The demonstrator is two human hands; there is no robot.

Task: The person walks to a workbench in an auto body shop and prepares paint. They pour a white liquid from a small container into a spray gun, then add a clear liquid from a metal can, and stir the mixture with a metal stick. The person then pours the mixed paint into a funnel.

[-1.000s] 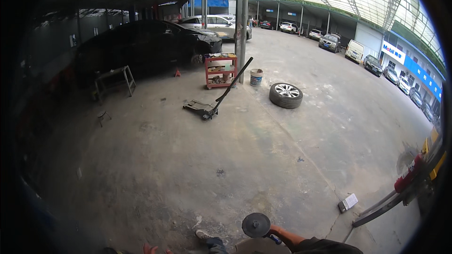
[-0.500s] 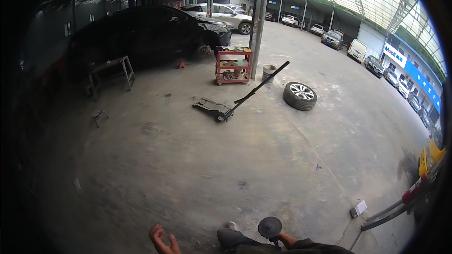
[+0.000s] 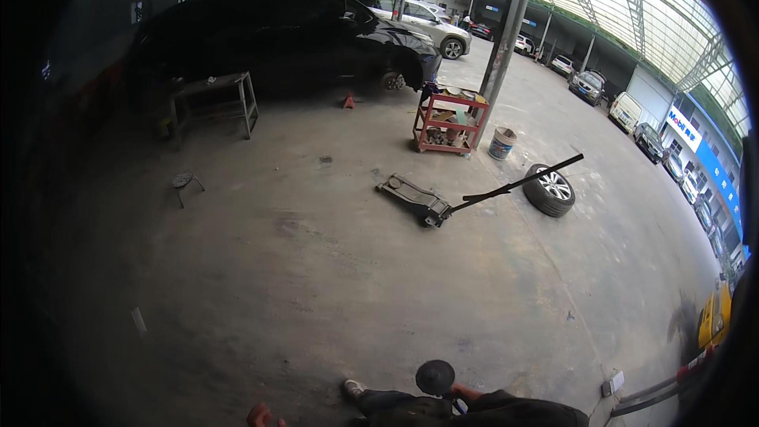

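At the lower edge, my right hand (image 3: pixel 465 392) is closed on a hand-held tool with a round black disc (image 3: pixel 435 377). The disc hides most of the tool, so its exact kind does not show. My left hand (image 3: pixel 259 416) hangs low to the left, cut off by the picture's edge. Its fingers are loosely bent and its thumb stands apart, with nothing visible in it. Between the hands a dark trouser leg and my light shoe (image 3: pixel 354 387) show above the concrete floor (image 3: pixel 332 292).
Ahead lie a floor jack (image 3: pixel 419 199) with a long raised handle and a wheel (image 3: pixel 550 190). Behind them stand a red tool cart (image 3: pixel 449 122), a bucket (image 3: pixel 502 144) and a dark car (image 3: pixel 292 47). A small stool (image 3: pixel 183 182) and a metal stand (image 3: pixel 212 93) are left; a small box (image 3: pixel 613 383) sits right.
The view has turned left, so the jack, cart and wheel sit farther right. My left hand has dropped lower, almost out of the picture. The disc tool stays in my right hand.
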